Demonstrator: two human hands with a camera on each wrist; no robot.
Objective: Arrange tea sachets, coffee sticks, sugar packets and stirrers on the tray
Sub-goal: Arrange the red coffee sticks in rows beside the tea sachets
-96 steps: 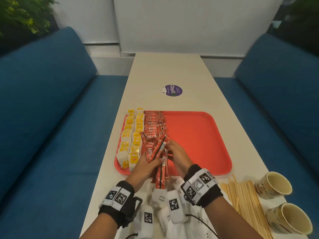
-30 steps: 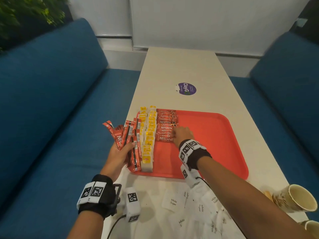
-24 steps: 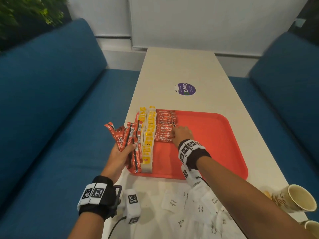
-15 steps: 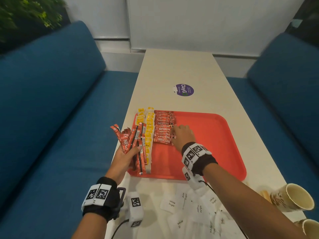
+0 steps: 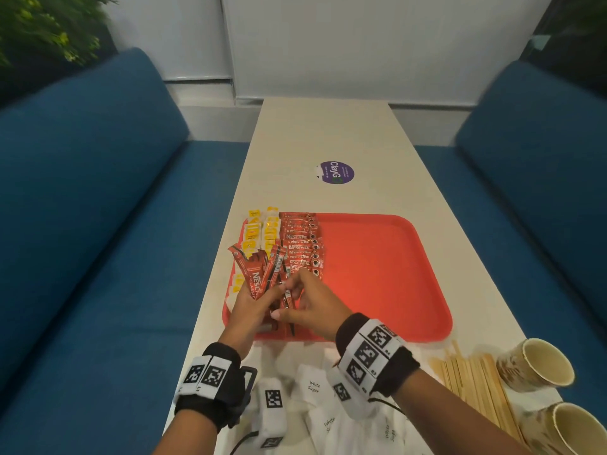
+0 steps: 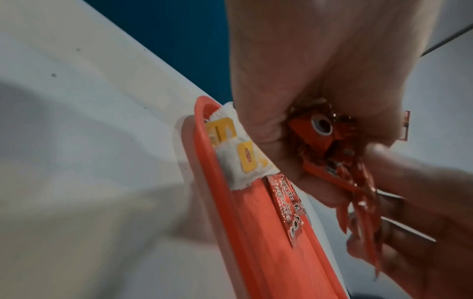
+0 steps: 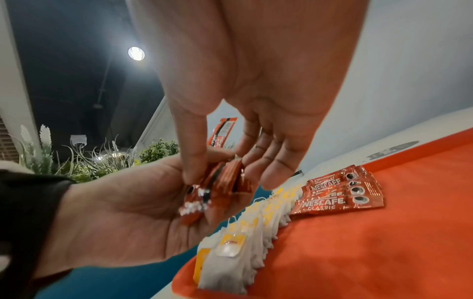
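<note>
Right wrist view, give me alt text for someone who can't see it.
A right hand pinches one red coffee stick from a bundle held in the left hand. Below, an orange tray holds a row of tea sachets beside a row of coffee sticks.

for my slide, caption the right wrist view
Right hand pinches a coffee stick from the left hand bundle.

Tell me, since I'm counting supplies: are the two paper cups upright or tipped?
Tipped. Both paper cups lie on the table beside the stirrers, mouths facing sideways.
</note>
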